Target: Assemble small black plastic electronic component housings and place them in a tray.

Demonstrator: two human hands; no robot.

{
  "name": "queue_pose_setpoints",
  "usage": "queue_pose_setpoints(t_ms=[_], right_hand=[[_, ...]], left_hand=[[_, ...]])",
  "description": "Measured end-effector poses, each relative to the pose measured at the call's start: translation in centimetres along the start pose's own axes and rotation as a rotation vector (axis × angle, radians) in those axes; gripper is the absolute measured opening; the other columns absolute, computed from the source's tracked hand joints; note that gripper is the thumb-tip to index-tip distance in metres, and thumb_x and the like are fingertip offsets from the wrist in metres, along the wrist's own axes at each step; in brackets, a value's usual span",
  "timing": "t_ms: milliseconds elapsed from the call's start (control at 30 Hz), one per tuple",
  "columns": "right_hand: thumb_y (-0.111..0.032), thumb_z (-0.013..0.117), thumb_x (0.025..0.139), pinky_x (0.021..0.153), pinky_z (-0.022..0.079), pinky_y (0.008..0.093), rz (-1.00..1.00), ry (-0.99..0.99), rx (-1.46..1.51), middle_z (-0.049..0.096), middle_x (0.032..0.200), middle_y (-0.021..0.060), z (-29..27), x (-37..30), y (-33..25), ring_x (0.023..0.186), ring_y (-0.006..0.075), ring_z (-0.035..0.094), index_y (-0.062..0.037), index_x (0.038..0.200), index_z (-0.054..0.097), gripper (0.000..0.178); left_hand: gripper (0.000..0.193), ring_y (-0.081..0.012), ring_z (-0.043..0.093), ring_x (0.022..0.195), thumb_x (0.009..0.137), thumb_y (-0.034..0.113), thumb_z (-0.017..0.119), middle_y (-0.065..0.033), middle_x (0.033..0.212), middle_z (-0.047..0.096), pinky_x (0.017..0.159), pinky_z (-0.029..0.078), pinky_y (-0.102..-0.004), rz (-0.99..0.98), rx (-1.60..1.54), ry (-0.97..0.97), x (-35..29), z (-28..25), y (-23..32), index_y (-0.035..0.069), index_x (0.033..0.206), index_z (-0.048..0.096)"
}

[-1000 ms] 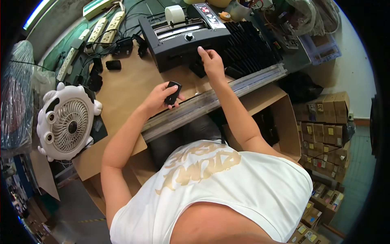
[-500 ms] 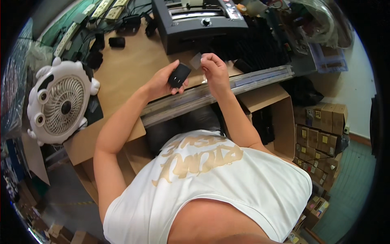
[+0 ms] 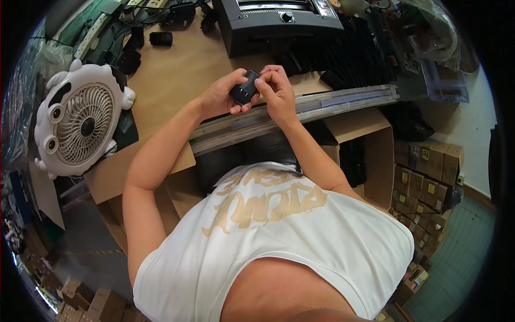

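Observation:
A black plug-in power adapter [image 3: 244, 91] with two metal prongs lies in my left hand [image 3: 222, 95], its pronged face turned up. The left fingers wrap round it from the left and below, with the thumb along its upper part. My right hand [image 3: 278, 95] is closed in a pinch at the adapter's right edge, thumb and fingertips touching or very near it. What the right fingertips hold is hidden. Both hands are over the near edge of the brown-covered table [image 3: 171, 86].
A black machine [image 3: 279, 27] stands at the table's far side, with many black pieces [image 3: 354, 59] to its right. A white animal-shaped fan [image 3: 80, 121] is at left, near power strips and cables. Open cardboard boxes [image 3: 378, 161] flank me below the table edge; stacked cartons [image 3: 421, 182] stand at right.
My right hand has moved left to meet the adapter. The small clear film it pinched earlier can no longer be made out. My left hand still holds the adapter.

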State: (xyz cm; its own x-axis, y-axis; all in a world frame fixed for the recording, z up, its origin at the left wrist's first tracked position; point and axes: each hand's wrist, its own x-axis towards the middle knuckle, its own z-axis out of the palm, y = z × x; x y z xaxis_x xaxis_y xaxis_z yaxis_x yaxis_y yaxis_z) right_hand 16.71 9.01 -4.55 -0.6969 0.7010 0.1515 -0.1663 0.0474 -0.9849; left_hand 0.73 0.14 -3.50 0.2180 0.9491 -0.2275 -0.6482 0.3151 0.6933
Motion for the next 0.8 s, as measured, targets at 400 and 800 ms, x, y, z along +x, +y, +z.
queue_pose_setpoints(t_ms=[400,800], right_hand=[[-0.009,0.066,0.087,0.06,0.049,0.0223,-0.042,0.053,-0.123,0.048,0.104,0.0075,0.1,0.1,0.1,0.068,0.0087,0.058,0.0014,0.084,0.058,0.014],[-0.012,0.07,0.086,0.065,0.05,0.0248,0.031,-0.001,-0.239,0.062,0.095,0.0069,0.4,0.7,-0.7,0.074,0.0113,0.061,0.0006,0.101,0.061,0.022]], left_hand=[[0.022,-0.0191,0.061,0.059,0.089,0.01,0.039,-0.0159,0.087,0.06,0.041,0.047,-0.022,-0.033,0.028,0.037,0.0,0.0,0.5,0.005,0.11,0.041],[0.027,-0.015,0.058,0.058,0.089,0.016,0.037,-0.0127,0.083,0.06,0.04,0.043,-0.0213,0.015,0.105,0.032,-0.3,-0.2,0.1,0.007,0.114,0.041]])
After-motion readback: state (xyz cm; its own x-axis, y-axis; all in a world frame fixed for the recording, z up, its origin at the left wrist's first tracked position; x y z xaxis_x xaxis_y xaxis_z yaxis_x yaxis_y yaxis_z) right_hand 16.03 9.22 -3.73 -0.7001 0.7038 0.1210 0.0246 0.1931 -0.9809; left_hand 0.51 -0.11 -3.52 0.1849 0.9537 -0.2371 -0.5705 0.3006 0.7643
